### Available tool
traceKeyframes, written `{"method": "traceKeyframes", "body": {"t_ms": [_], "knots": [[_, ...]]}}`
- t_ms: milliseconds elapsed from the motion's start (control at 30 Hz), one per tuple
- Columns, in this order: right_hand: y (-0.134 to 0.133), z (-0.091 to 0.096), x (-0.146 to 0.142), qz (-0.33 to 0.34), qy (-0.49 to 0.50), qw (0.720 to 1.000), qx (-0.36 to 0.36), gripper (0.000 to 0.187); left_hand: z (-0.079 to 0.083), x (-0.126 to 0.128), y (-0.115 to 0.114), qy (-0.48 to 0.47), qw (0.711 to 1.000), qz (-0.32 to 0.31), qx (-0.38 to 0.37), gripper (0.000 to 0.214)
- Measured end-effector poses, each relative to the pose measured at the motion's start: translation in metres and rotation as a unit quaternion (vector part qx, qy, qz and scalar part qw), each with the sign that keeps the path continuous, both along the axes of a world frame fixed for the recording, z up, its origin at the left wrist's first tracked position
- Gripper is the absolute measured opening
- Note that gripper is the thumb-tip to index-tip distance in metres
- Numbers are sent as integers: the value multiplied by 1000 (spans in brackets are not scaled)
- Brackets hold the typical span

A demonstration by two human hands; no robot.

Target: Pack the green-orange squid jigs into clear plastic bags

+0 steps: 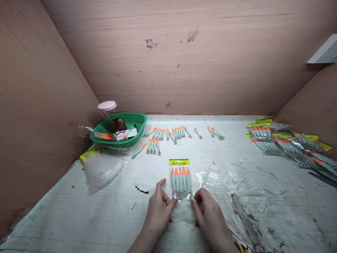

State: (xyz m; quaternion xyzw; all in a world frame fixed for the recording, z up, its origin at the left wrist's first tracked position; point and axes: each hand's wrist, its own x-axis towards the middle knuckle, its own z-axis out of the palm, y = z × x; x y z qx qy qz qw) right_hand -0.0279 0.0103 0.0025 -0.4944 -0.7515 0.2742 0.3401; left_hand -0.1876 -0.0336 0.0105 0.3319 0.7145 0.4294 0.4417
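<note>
A clear bag of lures [180, 179] with a yellow header card lies flat on the white table [79, 211] in front of me. It holds several orange-tipped pale green squid jigs side by side. My left hand [158, 209] pinches the bag's lower left corner, thumb raised. My right hand [209, 214] pinches the lower right corner, fingers curled. Both hands rest on the table at the bag's open bottom end.
Loose jigs [168, 134] lie in rows at the back. A green basket [123, 129] with a pink-lidded jar [108, 109] stands back left, beside empty bags [101, 167]. Filled packs [286, 142] are piled at the right. Wooden walls enclose three sides.
</note>
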Motion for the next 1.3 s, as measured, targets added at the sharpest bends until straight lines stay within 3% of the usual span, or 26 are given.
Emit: {"method": "traceKeyframes", "body": {"t_ms": [100, 200, 267, 433, 533, 633, 700, 767, 833, 933, 1000, 1067, 1133, 1233, 1300], "knots": [[-6, 5, 5, 35, -40, 997, 58, 10, -1, -2, -4, -56, 998, 1, -21, 76], [-11, 11, -5, 200, -35, 979, 16, 15, -4, -5, -5, -144, 989, 26, -23, 83], [-11, 10, -17, 252, -33, 967, -19, 17, -6, -7, -4, -163, 986, 34, -17, 82], [-7, 0, -38, 210, -67, 971, -92, 12, -9, -12, -3, -163, 986, 28, -27, 80], [-7, -2, -42, 203, -79, 971, -96, 14, -9, -11, -3, -149, 988, 24, -27, 77], [-9, 4, -36, 225, -62, 967, -102, 12, -7, -8, -4, -122, 992, 24, -15, 69], [-8, 11, -18, 226, -4, 963, -148, 16, -4, -4, -5, -115, 993, 27, -8, 66], [-1, 14, 15, 157, 73, 959, -224, 23, -1, -1, -5, -118, 993, 23, -12, 65], [11, 12, 59, 21, 116, 956, -267, 30, 1, -2, -7, -119, 993, 5, -25, 64], [39, 4, 124, -131, 36, 973, -184, 32, 2, -11, -15, -77, 995, -55, -23, 56], [57, 1, 151, -193, -80, 976, -67, 27, 2, -19, -23, 45, 992, -118, 19, 48], [70, 4, 162, -205, -174, 963, 21, 25, 3, -23, -29, 223, 953, -184, 94, 43], [79, 11, 161, -188, -209, 958, 52, 26, 4, -20, -30, 364, 882, -240, 179, 44], [87, 23, 157, -160, -185, 968, 52, 31, 6, 0, -17, 450, 794, -308, 269, 46], [90, 28, 160, -146, -169, 973, 52, 30, 8, 17, -2, 468, 770, -331, 281, 46]]}}
